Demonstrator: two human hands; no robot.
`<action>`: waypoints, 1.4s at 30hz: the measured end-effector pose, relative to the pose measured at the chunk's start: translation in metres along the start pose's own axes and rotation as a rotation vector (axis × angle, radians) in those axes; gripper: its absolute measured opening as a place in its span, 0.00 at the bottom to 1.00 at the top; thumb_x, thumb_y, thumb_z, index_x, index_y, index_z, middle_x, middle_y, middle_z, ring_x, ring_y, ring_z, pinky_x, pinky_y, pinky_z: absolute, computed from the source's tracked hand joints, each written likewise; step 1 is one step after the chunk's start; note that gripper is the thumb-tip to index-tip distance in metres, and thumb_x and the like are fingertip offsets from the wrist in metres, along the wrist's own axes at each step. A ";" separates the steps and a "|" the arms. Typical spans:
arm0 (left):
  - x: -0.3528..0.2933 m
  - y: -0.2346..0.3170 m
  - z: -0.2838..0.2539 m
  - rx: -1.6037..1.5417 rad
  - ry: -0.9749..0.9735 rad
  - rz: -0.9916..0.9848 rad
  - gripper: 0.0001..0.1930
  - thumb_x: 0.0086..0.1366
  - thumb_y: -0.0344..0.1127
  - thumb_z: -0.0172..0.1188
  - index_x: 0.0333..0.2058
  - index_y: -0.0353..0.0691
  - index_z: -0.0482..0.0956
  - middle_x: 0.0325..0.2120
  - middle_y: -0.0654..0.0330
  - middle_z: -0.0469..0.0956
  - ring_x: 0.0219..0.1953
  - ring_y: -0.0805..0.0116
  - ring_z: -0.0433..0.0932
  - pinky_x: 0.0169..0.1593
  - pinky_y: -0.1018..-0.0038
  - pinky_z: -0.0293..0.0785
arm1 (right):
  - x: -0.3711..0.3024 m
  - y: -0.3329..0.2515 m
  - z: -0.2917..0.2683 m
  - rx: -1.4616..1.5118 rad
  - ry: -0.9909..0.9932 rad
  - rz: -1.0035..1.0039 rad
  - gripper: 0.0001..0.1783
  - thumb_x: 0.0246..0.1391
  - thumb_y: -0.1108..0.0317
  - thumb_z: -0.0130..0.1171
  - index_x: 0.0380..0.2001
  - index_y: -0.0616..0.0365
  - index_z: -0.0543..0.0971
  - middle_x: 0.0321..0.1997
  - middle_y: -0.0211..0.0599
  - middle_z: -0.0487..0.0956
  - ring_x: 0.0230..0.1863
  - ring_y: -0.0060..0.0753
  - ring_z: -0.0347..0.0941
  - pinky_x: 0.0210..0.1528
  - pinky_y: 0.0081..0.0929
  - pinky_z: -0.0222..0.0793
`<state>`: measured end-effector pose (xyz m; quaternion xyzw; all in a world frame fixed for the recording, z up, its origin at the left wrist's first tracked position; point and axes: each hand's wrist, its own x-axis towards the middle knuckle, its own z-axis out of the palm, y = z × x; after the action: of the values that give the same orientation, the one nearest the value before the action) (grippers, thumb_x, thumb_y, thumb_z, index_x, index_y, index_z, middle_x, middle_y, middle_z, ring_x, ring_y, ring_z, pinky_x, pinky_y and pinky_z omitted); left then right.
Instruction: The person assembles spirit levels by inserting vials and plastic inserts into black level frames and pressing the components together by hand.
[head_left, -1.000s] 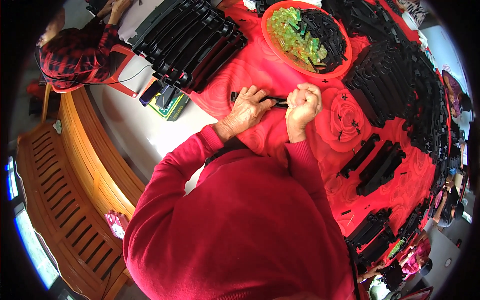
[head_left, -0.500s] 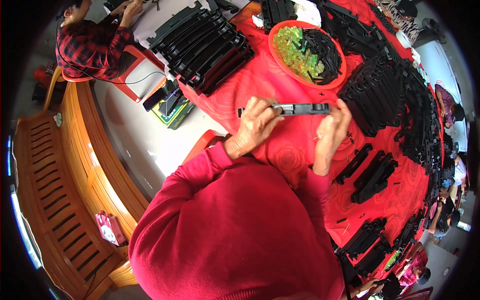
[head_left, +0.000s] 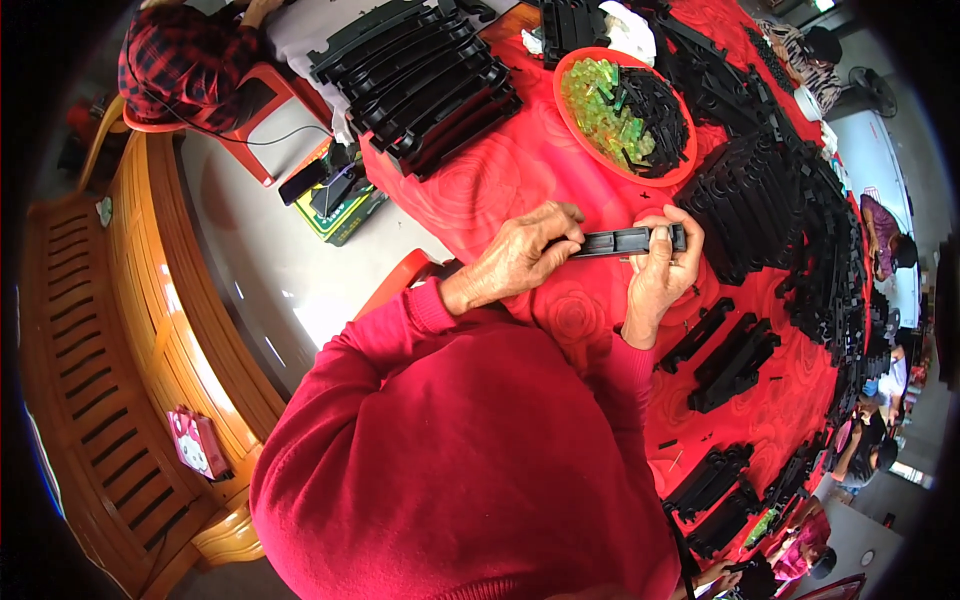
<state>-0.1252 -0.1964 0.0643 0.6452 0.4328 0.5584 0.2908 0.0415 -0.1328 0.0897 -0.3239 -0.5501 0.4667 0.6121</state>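
One row of black moulded parts (head_left: pixel 415 85) stands at the left on the red-covered desk (head_left: pixel 470 195), and then comes the left hand (head_left: pixel 525 250), its grip closed on the left end of a slim black strip (head_left: pixel 615 242)! That strip stretches between both hands over the desk, red bowl (head_left: pixel 640 181) of green pieces (head_left: pixel 605 105) just beyond, and the right hand (head_left: pixel 660 265) pinches the other end, thumb on top, near another black stack (head_left: pixel 740 205)!

The strip (head_left: pixel 612 243) reads black on my feed; I see rose-patterned red cloth (head_left: pixel 480 195), an orange-red bowl (head_left: pixel 642 181), yellow-green pieces (head_left: pixel 588 88), a red-and-black checked shirt (head_left: pixel 185 65).
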 end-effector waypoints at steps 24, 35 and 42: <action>-0.017 -0.022 -0.004 -0.369 -0.180 -0.473 0.07 0.65 0.30 0.55 0.38 0.32 0.77 0.25 0.68 0.74 0.31 0.80 0.69 0.37 0.79 0.68 | -0.001 0.006 0.008 0.030 -0.128 -0.108 0.15 0.50 0.81 0.45 0.43 0.64 0.68 0.27 0.39 0.75 0.26 0.22 0.67 0.27 0.17 0.63; -0.008 -0.006 -0.012 -0.270 -0.446 -0.549 0.13 0.68 0.39 0.52 0.34 0.33 0.76 0.22 0.66 0.73 0.28 0.79 0.71 0.33 0.78 0.69 | -0.020 0.012 0.014 0.014 -0.095 -0.056 0.14 0.49 0.78 0.46 0.42 0.63 0.68 0.25 0.39 0.74 0.25 0.25 0.69 0.29 0.20 0.65; -0.016 -0.015 0.003 -0.499 -0.301 -0.606 0.14 0.67 0.42 0.53 0.31 0.36 0.77 0.21 0.66 0.74 0.27 0.79 0.72 0.35 0.79 0.71 | -0.021 0.009 0.015 -0.057 -0.101 -0.104 0.14 0.49 0.76 0.49 0.42 0.64 0.68 0.25 0.39 0.75 0.26 0.26 0.70 0.30 0.22 0.66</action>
<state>-0.1263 -0.2034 0.0432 0.4729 0.4071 0.4351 0.6491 0.0253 -0.1508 0.0769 -0.2881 -0.6095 0.4341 0.5976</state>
